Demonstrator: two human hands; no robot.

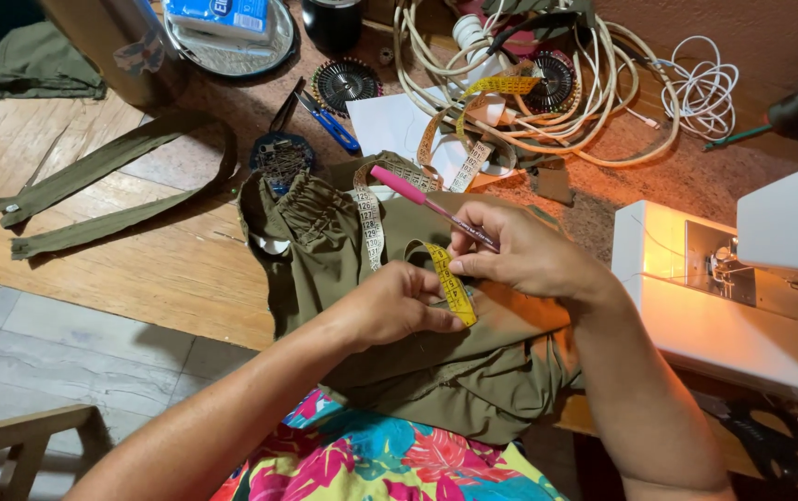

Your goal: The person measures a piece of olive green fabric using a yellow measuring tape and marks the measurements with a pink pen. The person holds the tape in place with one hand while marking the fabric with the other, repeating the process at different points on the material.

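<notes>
left hand (399,301) pinches the yellow end of the tape measure (448,281) flat onto the olive garment (473,362), thumb + fingers closed on the tape's lower end. right hand (529,250), at 1 o'clock from the left, presses the same tape w/ thumb and forefinger a bit higher up, and also grips a pink pen (427,201) between the fingers, pen slanting up toward 10 o'clock. the tape runs from the hands up over the gathered waistband, then on toward 12 o'clock into a loose heap by the pile of white cables (603,83). garment lies on the wooden table (139,269) edge at centre, its lower part hanging over the person's flowered lap. at 9 o'clock, well apart, two olive fabric strips (111,181) lie on the table. at 11 o'clock near the waistband: round pin case (280,153), blue-handled snips (329,125), white paper (394,125). at 3 o'clock a white sewing machine (742,288) w/ its lamp lit; black scissors (761,436) at 4 o'clock below it.
</notes>
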